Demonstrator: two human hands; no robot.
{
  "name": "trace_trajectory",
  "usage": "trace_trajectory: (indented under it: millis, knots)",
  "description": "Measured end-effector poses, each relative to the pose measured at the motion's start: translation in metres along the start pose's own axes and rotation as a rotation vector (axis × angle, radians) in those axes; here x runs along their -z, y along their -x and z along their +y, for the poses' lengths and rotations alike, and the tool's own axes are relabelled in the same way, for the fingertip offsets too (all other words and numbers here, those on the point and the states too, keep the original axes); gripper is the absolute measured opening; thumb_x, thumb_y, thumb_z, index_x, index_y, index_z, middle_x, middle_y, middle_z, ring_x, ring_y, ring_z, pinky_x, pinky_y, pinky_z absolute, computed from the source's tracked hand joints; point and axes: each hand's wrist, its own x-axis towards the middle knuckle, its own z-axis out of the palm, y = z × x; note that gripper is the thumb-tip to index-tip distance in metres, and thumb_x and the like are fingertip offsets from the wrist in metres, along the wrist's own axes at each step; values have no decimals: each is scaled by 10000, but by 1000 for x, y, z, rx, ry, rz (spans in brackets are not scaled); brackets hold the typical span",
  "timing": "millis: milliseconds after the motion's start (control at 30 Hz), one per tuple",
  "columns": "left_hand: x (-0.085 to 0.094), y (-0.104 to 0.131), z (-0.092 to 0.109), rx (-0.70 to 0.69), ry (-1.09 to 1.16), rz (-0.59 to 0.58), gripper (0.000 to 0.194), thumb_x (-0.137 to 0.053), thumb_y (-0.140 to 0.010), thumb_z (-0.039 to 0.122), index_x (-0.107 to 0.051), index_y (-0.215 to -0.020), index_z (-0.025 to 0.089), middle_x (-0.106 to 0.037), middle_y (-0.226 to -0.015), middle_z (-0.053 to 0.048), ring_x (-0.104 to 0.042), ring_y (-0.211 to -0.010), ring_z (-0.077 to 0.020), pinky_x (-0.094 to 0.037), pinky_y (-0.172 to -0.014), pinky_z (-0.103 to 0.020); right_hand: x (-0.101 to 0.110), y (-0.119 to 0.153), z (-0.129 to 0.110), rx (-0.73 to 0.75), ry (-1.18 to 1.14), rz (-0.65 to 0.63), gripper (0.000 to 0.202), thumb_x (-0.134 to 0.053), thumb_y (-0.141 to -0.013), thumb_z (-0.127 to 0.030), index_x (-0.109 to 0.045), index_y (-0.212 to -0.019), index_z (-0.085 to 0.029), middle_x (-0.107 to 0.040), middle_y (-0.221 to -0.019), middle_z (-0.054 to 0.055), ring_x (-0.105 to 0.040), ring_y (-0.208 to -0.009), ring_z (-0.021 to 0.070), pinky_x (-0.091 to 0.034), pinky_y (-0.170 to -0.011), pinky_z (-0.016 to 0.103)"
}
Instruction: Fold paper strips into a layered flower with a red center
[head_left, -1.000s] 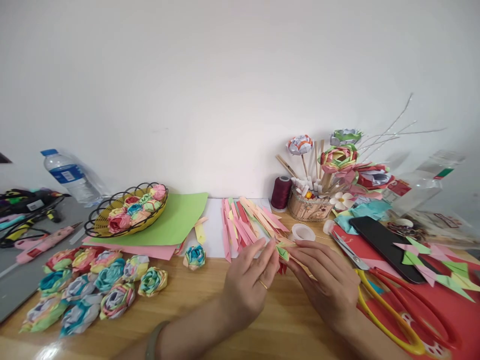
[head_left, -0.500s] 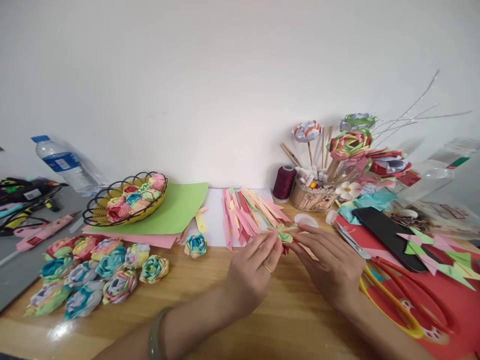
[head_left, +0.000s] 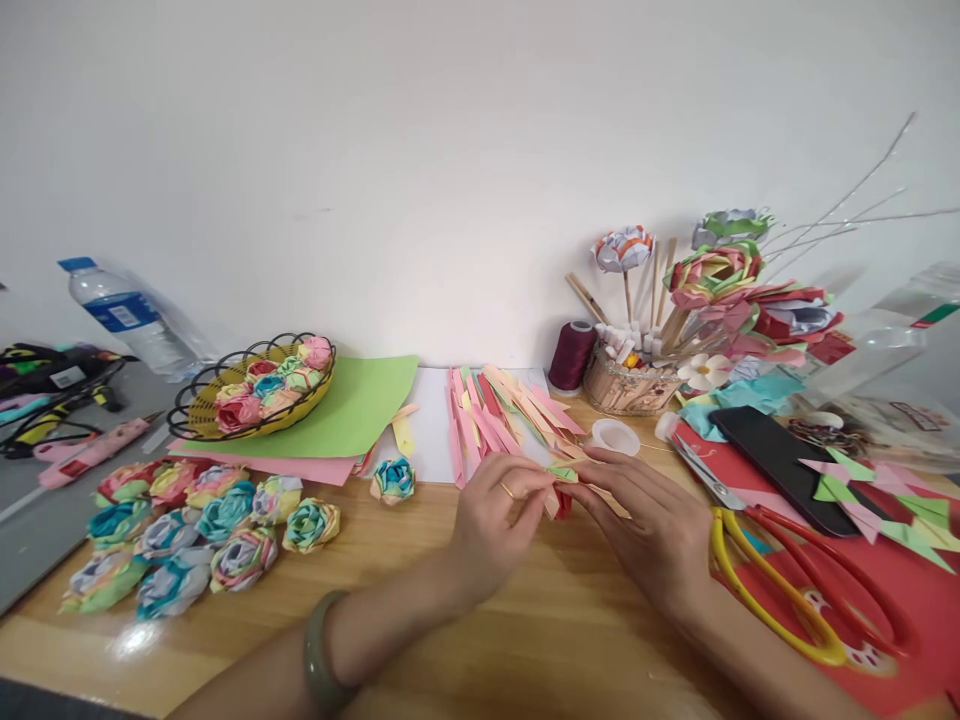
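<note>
We pinched folded green paper point(head_left: 561, 473) between our left hand point(head_left: 495, 515) and right hand point(head_left: 654, 518), near pink paper strips point(head_left: 474, 425).

On the left hand point(head_left: 487, 525), one finger wears a thin, plain ring point(head_left: 508, 490), gold in colour. Higher up on the left forearm point(head_left: 409, 612), near the wrist, sits a bangle point(head_left: 319, 660), a thick, rounded band of muted grey-green with a smooth, faintly glossy surface. The right hand point(head_left: 664, 530) and right forearm point(head_left: 757, 645) are bare where they show, as is the rest of the left forearm.
</note>
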Motion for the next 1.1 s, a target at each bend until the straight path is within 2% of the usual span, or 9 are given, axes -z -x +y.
trace_trajectory:
  millis: [133, 333, 467, 600, 700, 833, 967, 1100]
  knots:
    - [0, 1, -2, 6, 46, 5, 164, -553, -747, 46, -600, -870, 142, -657, -757, -52, -582, -779, -138, -491, -717, -293, 0, -3, -5, -37, -67, 28, 84, -638, -747, -162, -623, -829, -171, -707, -756, 58, -669, -767, 190, -552, -690, 313]
    - [1, 4, -4, -63, 91, 16, 247, -536, -740, 3, -613, -929, 142, -654, -821, -76, -572, -808, -144, -490, -712, -294, -1, -3, -7, -86, -125, 35, 86, -615, -767, -186, -633, -851, -180, -706, -790, 65, -669, -751, 186, -559, -675, 314]
    - [3, 2, -3, 47, 101, -29, 207, -544, -746, 47, -608, -906, 161, -623, -826, -58, -561, -795, -138, -474, -712, -286, -2, -2, -6, -80, -151, 16, 110, -630, -752, -173, -632, -860, -188, -705, -783, 63, -666, -752, 187, -555, -670, 311]
    - [6, -2, 0, 200, 201, -105, 93, -551, -727, 72, -559, -758, 159, -533, -731, -18, -537, -727, -124, -454, -636, -242, 1, -2, -8, -51, -229, -27, 103, -631, -754, -168, -634, -855, -155, -699, -760, 75, -657, -741, 168, -549, -659, 277]
    - [8, -4, -1, 237, 244, -221, 87, -545, -725, 78, -535, -711, 163, -527, -713, -13, -520, -709, -119, -438, -613, -224, 1, 0, -11, -70, -245, -47, 97, -631, -758, -207, -640, -844, -163, -702, -765, 62, -653, -759, 159, -539, -700, 279]
    - [9, -5, -4, 229, 236, -273, 59, -557, -736, 111, -561, -756, 166, -549, -731, -22, -538, -709, -124, -435, -582, -210, -1, 2, -12, -126, -234, -48, 129, -626, -763, -283, -639, -810, -163, -700, -756, 58, -649, -761, 152, -528, -698, 270]
    - [8, -2, -7, 180, 201, -252, 81, -578, -733, 113, -574, -778, 180, -567, -756, -19, -548, -738, -125, -449, -632, -221, 1, 1, -12, -139, -241, -7, 114, -640, -750, -276, -625, -755, -163, -689, -696, 33, -643, -758, 146, -519, -705, 258]
    - [5, 0, -6, 184, 264, -204, 39, -586, -742, 142, -557, -740, 168, -577, -723, -24, -560, -728, -136, -457, -647, -245, 7, -2, -14, -86, -247, -24, 134, -670, -724, -217, -614, -829, -155, -685, -775, 59, -630, -785, 161, -519, -715, 287]
